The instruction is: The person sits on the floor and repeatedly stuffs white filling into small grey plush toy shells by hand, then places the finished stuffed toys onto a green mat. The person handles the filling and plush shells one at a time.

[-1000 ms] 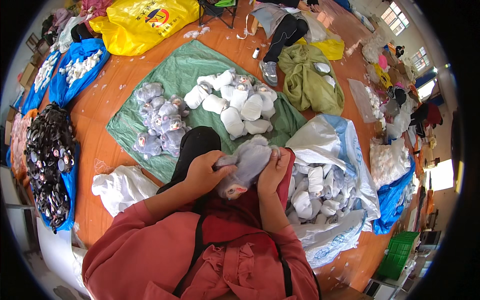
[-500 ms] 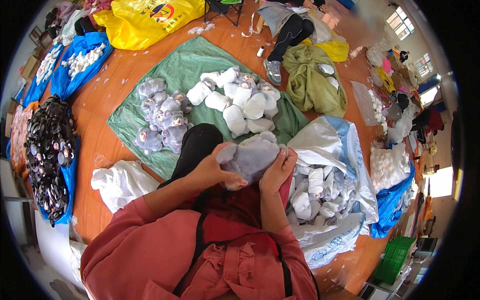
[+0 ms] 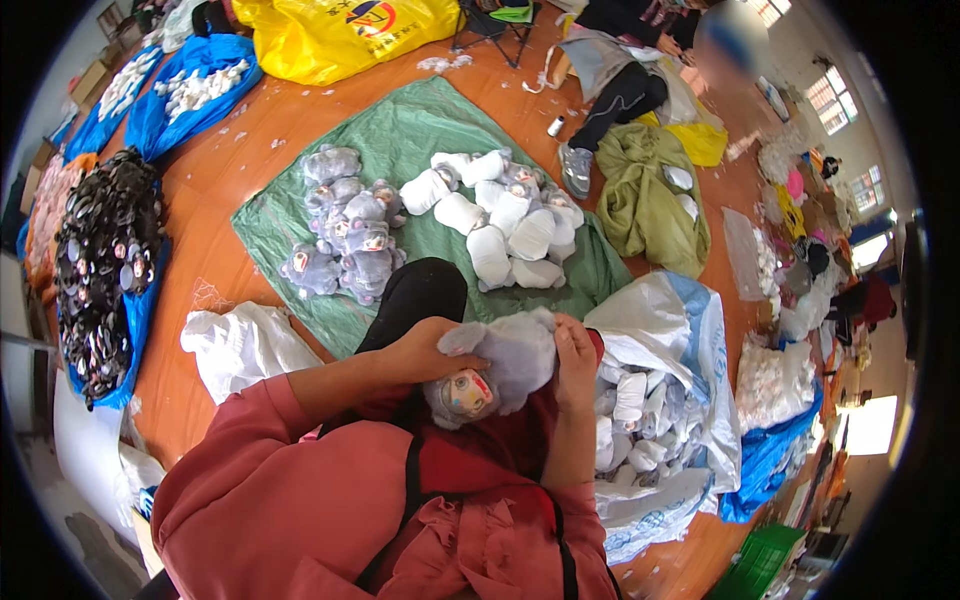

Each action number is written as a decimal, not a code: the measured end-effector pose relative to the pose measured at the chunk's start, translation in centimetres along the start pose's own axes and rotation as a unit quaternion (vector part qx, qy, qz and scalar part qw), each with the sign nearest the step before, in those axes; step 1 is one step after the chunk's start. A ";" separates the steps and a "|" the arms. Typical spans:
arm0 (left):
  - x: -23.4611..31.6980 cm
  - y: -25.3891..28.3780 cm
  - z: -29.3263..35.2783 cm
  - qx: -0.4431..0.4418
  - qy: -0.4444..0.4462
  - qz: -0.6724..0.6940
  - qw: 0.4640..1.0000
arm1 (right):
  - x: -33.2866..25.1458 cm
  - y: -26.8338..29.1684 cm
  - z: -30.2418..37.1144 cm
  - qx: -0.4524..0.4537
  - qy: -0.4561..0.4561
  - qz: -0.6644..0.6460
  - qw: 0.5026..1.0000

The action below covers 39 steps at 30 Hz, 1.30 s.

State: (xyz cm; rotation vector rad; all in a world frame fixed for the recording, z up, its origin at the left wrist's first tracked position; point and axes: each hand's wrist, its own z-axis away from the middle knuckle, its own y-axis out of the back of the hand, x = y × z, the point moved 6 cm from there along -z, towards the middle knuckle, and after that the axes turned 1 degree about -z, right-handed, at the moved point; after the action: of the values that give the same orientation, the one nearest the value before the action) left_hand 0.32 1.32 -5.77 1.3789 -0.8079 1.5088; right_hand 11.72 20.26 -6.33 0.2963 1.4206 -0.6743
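While both hands clasp it | left hand (image 3: pixel 425 352), right hand (image 3: pixel 574 362) wrapped round grey plush toy (image 3: pixel 505 365) | judged light, soft, squashy; grip the body.

Plush toys (image 3: pixel 345 235) lie on the tarp (image 3: pixel 400 140), left of stuffed bodies (image 3: pixel 505 225).

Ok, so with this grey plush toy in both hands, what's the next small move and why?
Probably set it down with the finished grey ones. Both hands, left and right, hold the grey stuffed plush toy over the lap; it looks full, face showing. A pile of similar grey plush toys lies on the green woven sheet ahead, within likely reach.
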 end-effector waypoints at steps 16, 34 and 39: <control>3.2 1.5 -0.3 0.027 -0.137 -0.207 0.968 | -4.3 -2.1 -0.2 -0.229 0.047 0.193 0.953; 4.9 5.4 -5.6 0.032 -0.130 -0.196 0.972 | -5.2 -1.0 -5.5 0.075 0.191 0.214 0.955; -4.2 17.3 -7.8 0.249 -0.022 0.047 0.967 | -2.3 1.9 -8.0 0.138 0.031 0.038 0.989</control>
State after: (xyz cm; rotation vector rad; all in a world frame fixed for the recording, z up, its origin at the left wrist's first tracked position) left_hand -18.78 1.22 -9.27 1.7615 -0.5427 1.8422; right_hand 6.38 26.91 -5.74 0.5906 1.3665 -0.8064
